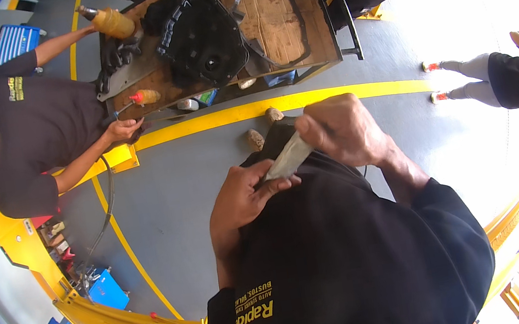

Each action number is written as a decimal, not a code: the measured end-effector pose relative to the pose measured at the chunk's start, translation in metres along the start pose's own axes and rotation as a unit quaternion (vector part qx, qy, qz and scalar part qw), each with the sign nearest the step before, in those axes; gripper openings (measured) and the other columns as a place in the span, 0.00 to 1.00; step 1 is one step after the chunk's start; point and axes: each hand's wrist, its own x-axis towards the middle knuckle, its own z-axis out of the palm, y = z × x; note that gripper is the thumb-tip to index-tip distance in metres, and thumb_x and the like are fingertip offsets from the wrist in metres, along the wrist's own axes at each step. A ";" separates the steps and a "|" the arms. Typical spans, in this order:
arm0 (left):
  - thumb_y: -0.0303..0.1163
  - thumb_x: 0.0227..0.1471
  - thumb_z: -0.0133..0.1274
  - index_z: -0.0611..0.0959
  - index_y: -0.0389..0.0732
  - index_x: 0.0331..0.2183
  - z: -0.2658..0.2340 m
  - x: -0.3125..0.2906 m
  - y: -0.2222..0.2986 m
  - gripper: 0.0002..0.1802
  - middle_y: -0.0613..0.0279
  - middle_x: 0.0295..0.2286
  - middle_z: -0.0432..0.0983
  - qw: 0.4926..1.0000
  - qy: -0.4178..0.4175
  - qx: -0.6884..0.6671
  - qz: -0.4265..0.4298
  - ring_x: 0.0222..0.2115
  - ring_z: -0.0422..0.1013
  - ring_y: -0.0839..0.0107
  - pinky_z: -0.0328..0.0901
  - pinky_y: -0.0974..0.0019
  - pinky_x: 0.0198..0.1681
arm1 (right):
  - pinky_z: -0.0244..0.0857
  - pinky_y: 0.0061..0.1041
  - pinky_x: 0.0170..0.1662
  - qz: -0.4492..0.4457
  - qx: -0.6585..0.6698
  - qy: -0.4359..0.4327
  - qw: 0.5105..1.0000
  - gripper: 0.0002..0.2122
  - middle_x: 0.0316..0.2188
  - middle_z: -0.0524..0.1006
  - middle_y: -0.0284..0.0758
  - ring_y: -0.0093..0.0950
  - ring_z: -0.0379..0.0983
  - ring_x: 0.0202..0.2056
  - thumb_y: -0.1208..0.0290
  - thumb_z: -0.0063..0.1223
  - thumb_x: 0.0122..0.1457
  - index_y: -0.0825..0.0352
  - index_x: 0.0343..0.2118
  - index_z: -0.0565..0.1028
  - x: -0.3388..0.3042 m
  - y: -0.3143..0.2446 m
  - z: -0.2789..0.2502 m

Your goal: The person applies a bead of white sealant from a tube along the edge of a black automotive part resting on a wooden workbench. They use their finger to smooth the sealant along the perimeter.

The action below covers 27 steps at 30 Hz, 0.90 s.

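In front of my chest, both hands are on a pale grey-white flat strip [291, 157], slanted up to the right. It looks like folded paper or cloth, but I cannot tell which. My left hand [238, 198] is closed on its lower end, thumb on one side and fingers on the other. My right hand [348, 132] is curled into a fist at the upper end, thumb pressed along it; the part inside the fist is hidden.
Ahead stands a cart [319, 67] bearing a black pan-shaped cover [204, 39], a dark loop-shaped gasket [300, 15] and a yellow bottle [111, 23]. A co-worker [40, 128] stands at its left; others are at the far right and behind the cart. Yellow lift frames [23, 244] flank me.
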 end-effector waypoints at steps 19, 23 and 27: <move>0.30 0.65 0.56 0.82 0.36 0.43 0.019 0.049 0.010 0.09 0.55 0.38 0.86 0.973 0.162 0.162 -0.010 0.42 0.82 0.57 0.73 0.59 0.45 | 0.70 0.32 0.31 0.036 -0.032 -0.063 0.997 0.13 0.31 0.78 0.37 0.35 0.79 0.30 0.63 0.65 0.61 0.70 0.32 0.76 0.026 0.041 -0.054; 0.30 0.60 0.60 0.83 0.38 0.42 0.021 0.051 0.027 0.09 0.52 0.31 0.84 0.919 0.239 0.312 0.011 0.31 0.79 0.51 0.71 0.56 0.36 | 0.61 0.31 0.25 0.098 0.000 0.018 0.995 0.14 0.17 0.72 0.37 0.32 0.65 0.18 0.62 0.64 0.64 0.70 0.30 0.77 0.021 0.034 -0.037; 0.31 0.59 0.62 0.85 0.39 0.41 0.013 0.055 0.022 0.09 0.51 0.29 0.82 0.913 0.237 0.322 0.079 0.27 0.76 0.51 0.69 0.56 0.33 | 0.58 0.32 0.24 0.123 -0.002 0.029 0.992 0.17 0.17 0.70 0.39 0.30 0.61 0.17 0.61 0.63 0.65 0.70 0.26 0.74 0.029 0.031 -0.033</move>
